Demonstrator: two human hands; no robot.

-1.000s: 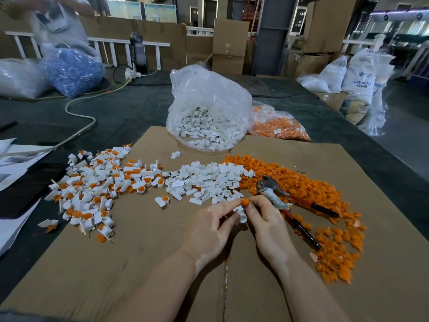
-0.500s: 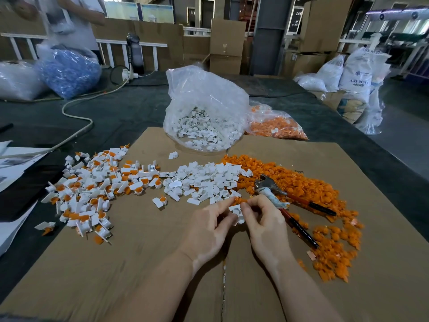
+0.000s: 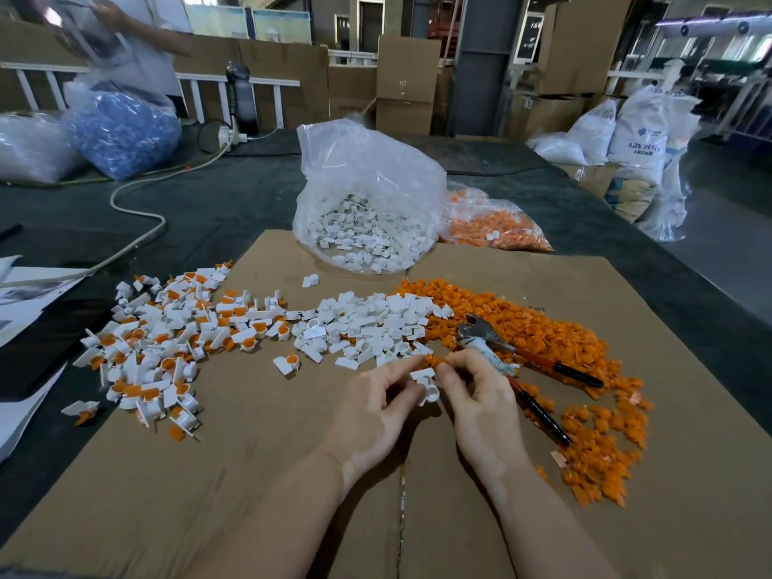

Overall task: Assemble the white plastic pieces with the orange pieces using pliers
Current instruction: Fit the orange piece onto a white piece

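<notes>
Two hands meet over the cardboard (image 3: pixel 259 474) near its middle. The left hand (image 3: pixel 376 415) and the right hand (image 3: pixel 480 405) both pinch one white piece (image 3: pixel 428 386) between fingertips, held just above the sheet; an orange piece (image 3: pixel 434 361) sits at the fingertips on its upper edge, though whether it is seated in the white piece cannot be told.

One pair of pliers (image 3: pixel 501 348) lies just right of the right hand, metal head toward the far side, with two red-and-black handles running toward the near right; white wrapping covers the joint. It rests on the orange pile (image 3: pixel 543 328), loose pieces too many to count, spreading down the right of the cardboard.

Just beyond the hands lies the white pile (image 3: pixel 372 323), also uncounted. To the left is a third heap, the assembled pile (image 3: pixel 158 344), white pieces with orange inserts, several dozen at least.

Two clear bags stand at the far edge of the cardboard: the white bag (image 3: pixel 367 202), open and part filled, and the orange bag (image 3: pixel 493 227) just right of it.

The table (image 3: pixel 209 202) has a dark cover. On it lie one cable (image 3: pixel 138 202), papers (image 3: pixel 25 286) at the left edge, one blue bag (image 3: pixel 121 131) and a dark bottle (image 3: pixel 240 98).

Beyond the right edge stand sacks (image 3: pixel 639 131); one reads "ABS RESIN" in part, smaller print illegible. Faint print on the cardboard is not readable. A second person (image 3: pixel 138 39) stands far left, and boxes (image 3: pixel 407 81) are stacked behind.
</notes>
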